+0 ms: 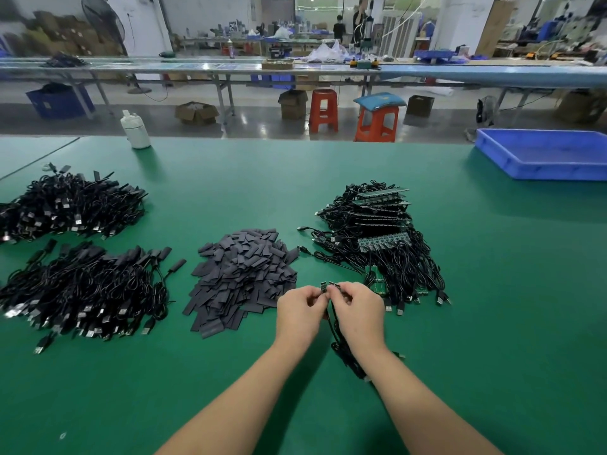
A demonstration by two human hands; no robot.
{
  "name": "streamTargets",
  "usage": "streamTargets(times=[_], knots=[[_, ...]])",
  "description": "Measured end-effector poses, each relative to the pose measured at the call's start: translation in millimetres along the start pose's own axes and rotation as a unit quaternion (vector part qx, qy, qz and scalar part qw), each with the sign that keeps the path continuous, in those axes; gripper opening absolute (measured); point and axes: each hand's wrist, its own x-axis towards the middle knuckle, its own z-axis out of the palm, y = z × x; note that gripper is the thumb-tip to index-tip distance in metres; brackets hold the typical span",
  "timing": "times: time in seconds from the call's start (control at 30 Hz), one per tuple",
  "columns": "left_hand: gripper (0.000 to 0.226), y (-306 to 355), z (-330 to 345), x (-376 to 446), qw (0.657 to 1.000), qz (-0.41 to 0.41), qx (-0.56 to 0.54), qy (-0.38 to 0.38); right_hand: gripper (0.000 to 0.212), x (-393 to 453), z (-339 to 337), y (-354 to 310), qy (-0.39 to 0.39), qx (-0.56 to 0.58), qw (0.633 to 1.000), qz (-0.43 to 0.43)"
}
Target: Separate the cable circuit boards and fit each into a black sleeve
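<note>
- The wide green-matted bench (230,372) carries everything, and the work sits near its front middle.
- Two sprawling heaps of finished black cables with sleeved ends (82,290) lie at the left, one behind the other; judging by their size, a good share of the job is already done.
- The stack of unseparated green circuit-board panels with black cables attached (381,231) sits to the right of centre, its strips lying roughly left to right and its leads trailing toward the front edge.
- The loose pile of flat black sleeve pieces (243,277) lies between the heaps and the stack, just left of the hands and within easy reach.
- The left hand (300,311) and the right hand (359,311) meet above the bench, fingers of each curled in a pinch on the small joined circuit boards (329,286).
- Those small boards stick up and away from the person out of the fingertips, long axis near upright, side by side across the gap between the hands.
- Their thin black cables (341,343) hang down below the right hand and trail onto the bench toward the person.
- The step in hand looks like snapping the boards apart; whether they are already parted is too small to tell.
- Next, I judge, one hand must keep a single board steady by its cable end while the other fetches a sleeve and slides it over, opening aligned with the board's long axis.
</note>
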Motion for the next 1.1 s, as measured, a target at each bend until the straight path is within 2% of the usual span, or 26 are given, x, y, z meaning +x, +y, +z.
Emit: streamTargets(times=[0.13,0.23,0.33,0.43,0.47,0.53,0.57,0.63,0.7,0.73,0.77,0.83,0.9,1.03,1.1], knots=[[0.034,-6,-8,4,1.000,-0.010,0.009,0.027,0.025,12,-8,11,-0.023,0.032,0.999,0.009],[0.024,-15,-22,10,0.998,-0.049,-0.020,0.042,0.020,30,-18,27,-0.034,-0.022,0.999,0.022],[0.019,-23,-35,14,0.996,-0.058,-0.058,0.035,0.038,47,-27,41,-0.065,-0.074,0.992,0.082],[0.017,-22,-43,17,0.996,-0.047,-0.070,0.020,0.061,51,-28,43,-0.101,-0.064,0.984,0.130],[0.016,-20,-44,16,0.996,-0.043,-0.076,0.013,0.064,49,-28,41,-0.085,-0.067,0.987,0.120],[0.017,-15,-45,15,0.993,-0.035,-0.110,-0.021,0.056,43,-26,33,-0.038,-0.076,0.995,0.055],[0.018,-12,-44,14,0.989,-0.032,-0.134,-0.048,0.047,38,-24,27,-0.045,-0.058,0.997,0.020],[0.020,-5,-41,10,0.980,-0.024,-0.175,-0.096,0.033,28,-18,8,-0.152,0.074,0.985,0.033],[0.021,1,-38,9,0.970,-0.021,-0.217,-0.104,0.041,16,-10,-12,-0.283,0.268,0.913,0.124],[0.021,2,-38,10,0.965,-0.027,-0.242,-0.093,0.042,12,-6,-17,-0.314,0.337,0.875,0.151],[0.020,2,-38,11,0.960,-0.036,-0.267,-0.079,0.041,9,-3,-20,-0.324,0.364,0.860,0.151],[0.023,-3,-41,13,0.957,-0.059,-0.278,-0.057,0.028,4,0,-18,-0.311,0.331,0.882,0.128],[0.026,-14,-44,13,0.968,-0.086,-0.226,-0.061,0.020,3,3,-12,-0.301,0.293,0.899,0.124],[0.028,-39,-47,10,0.958,-0.154,-0.202,-0.134,0.017,1,10,-4,-0.297,0.212,0.922,0.128],[0.025,-50,-47,13,0.974,-0.142,-0.147,-0.099,0.018,-2,16,-1,-0.287,0.157,0.935,0.135]])
